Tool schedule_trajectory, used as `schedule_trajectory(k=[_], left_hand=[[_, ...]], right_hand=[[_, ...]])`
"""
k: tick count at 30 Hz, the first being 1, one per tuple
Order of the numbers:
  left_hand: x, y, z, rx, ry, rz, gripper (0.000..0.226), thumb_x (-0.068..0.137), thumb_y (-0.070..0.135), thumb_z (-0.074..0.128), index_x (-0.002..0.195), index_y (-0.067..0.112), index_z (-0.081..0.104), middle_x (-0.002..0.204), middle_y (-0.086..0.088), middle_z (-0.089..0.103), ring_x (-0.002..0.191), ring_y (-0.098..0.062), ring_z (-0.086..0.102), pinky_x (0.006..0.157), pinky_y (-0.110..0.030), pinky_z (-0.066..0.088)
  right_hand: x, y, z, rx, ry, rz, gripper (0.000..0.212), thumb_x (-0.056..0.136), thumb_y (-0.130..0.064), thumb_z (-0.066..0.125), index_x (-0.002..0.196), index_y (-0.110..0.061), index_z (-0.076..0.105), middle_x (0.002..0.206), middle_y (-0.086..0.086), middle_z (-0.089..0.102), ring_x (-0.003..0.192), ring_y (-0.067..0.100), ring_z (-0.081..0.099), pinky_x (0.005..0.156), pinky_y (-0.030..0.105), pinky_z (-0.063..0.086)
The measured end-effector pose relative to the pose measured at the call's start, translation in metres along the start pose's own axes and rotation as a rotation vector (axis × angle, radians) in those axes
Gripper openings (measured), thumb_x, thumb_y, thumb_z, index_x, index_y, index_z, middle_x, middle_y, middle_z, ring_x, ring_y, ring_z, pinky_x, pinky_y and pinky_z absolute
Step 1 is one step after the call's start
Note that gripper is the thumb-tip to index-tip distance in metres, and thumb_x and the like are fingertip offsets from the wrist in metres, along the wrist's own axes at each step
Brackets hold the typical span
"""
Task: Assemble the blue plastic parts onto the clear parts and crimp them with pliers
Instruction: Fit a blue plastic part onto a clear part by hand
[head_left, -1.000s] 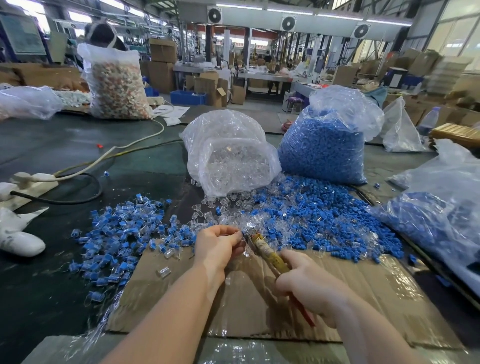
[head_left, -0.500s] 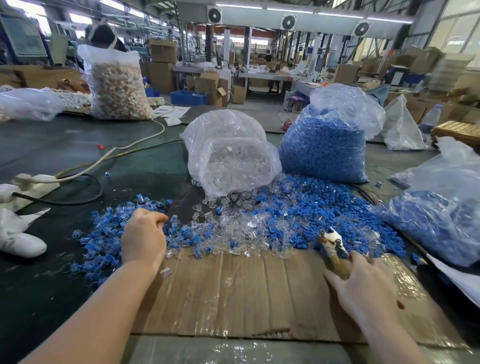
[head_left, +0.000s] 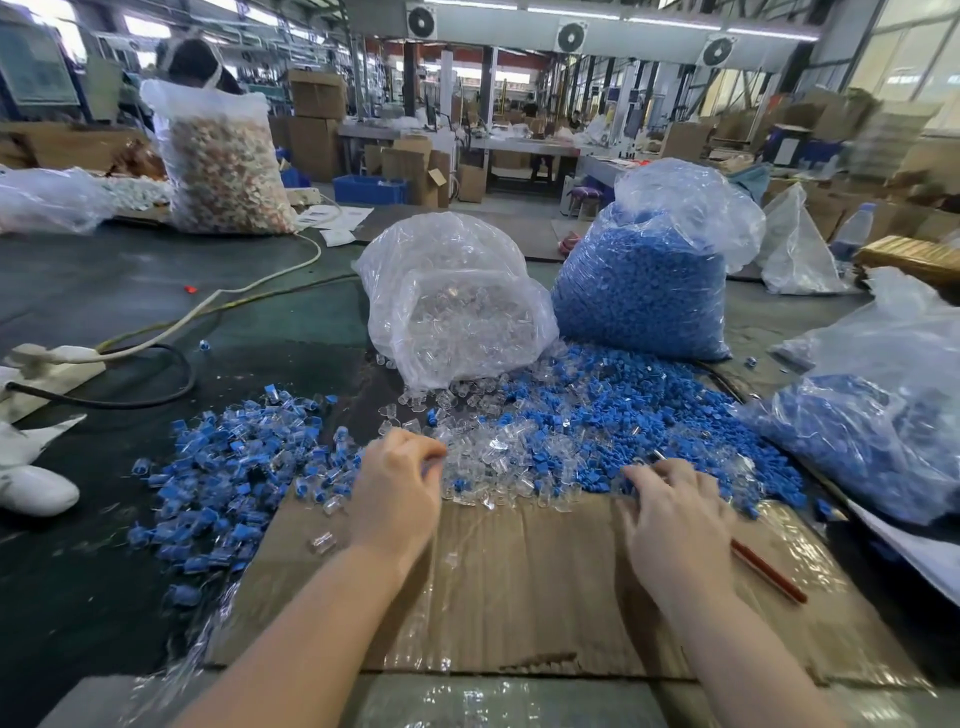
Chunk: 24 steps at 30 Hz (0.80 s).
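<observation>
Left hand (head_left: 395, 488) pinching at clear parts (head_left: 483, 457) just ahead; right hand (head_left: 670, 514) grasps pliers (head_left: 769, 571), fingers reaching blue parts (head_left: 623, 415) beyond; handle trails back-right.

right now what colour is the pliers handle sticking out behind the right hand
Red, a thin handle showing past the right hand; head view, the only one.

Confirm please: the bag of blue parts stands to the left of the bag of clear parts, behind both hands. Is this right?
Not quite. In the head view the bag of blue parts stands to the right of the bag of clear parts. Both are behind the left hand and right hand.
</observation>
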<state>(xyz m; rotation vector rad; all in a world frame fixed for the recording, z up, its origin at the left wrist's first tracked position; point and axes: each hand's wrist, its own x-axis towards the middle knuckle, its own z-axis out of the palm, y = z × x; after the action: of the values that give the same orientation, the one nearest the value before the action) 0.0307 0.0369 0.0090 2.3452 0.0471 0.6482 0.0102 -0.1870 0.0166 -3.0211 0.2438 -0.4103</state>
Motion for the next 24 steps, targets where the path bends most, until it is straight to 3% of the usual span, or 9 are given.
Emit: schedule_trajectory(k=[3,10,16,20,22,24], left_hand=[[-0.014,0.015,0.021,-0.076,-0.139,0.048,0.018,0.089,0.015,0.058,0.105,0.015,0.067,0.100,0.003,0.060,0.093,-0.007,0.051,0.086,-0.019,0.044],[-0.025,0.015,0.034,-0.070,-0.223,0.134,0.029,0.090,0.019,0.059,0.119,0.020,0.061,0.101,0.013,0.046,0.097,-0.002,0.046,0.094,-0.016,0.038],[-0.028,0.014,0.033,-0.057,-0.216,0.142,0.033,0.089,0.022,0.059,0.122,0.021,0.058,0.103,0.013,0.044,0.096,-0.002,0.047,0.094,-0.015,0.039],[-0.027,0.013,0.036,0.025,-0.241,0.166,0.038,0.093,0.029,0.053,0.131,0.026,0.050,0.105,0.011,0.039,0.102,-0.002,0.038,0.095,-0.013,0.031],[-0.026,0.013,0.037,0.033,-0.248,0.147,0.035,0.092,0.030,0.055,0.127,0.027,0.053,0.105,0.010,0.040,0.103,-0.003,0.038,0.096,-0.015,0.033],[-0.025,0.013,0.038,0.031,-0.244,0.135,0.031,0.090,0.030,0.057,0.121,0.028,0.056,0.104,0.011,0.039,0.102,-0.003,0.038,0.093,-0.014,0.032]], right_hand=[[0.009,-0.010,0.006,-0.001,-0.071,-0.028,0.029,0.097,-0.021,0.039,0.119,-0.033,0.053,0.131,-0.001,0.041,0.124,0.023,0.032,0.102,0.044,0.028],[0.024,-0.012,0.010,-0.061,-0.028,-0.049,0.024,0.096,-0.019,0.043,0.097,-0.032,0.063,0.101,-0.010,0.050,0.101,0.018,0.035,0.084,0.038,0.021],[0.026,-0.012,0.014,-0.008,-0.020,-0.069,0.017,0.096,-0.015,0.043,0.096,-0.026,0.056,0.106,-0.005,0.050,0.105,0.020,0.040,0.095,0.041,0.031],[0.020,-0.013,0.016,0.005,0.027,-0.067,0.013,0.097,-0.018,0.043,0.100,-0.025,0.053,0.109,-0.007,0.050,0.108,0.019,0.041,0.096,0.038,0.030],[0.014,-0.019,0.015,0.068,0.112,-0.106,0.011,0.097,-0.021,0.044,0.099,-0.023,0.054,0.104,-0.006,0.056,0.102,0.019,0.046,0.090,0.035,0.033],[0.006,-0.030,0.012,0.239,0.190,-0.180,0.007,0.093,-0.021,0.053,0.091,-0.016,0.058,0.087,-0.002,0.061,0.084,0.020,0.052,0.075,0.033,0.037]])
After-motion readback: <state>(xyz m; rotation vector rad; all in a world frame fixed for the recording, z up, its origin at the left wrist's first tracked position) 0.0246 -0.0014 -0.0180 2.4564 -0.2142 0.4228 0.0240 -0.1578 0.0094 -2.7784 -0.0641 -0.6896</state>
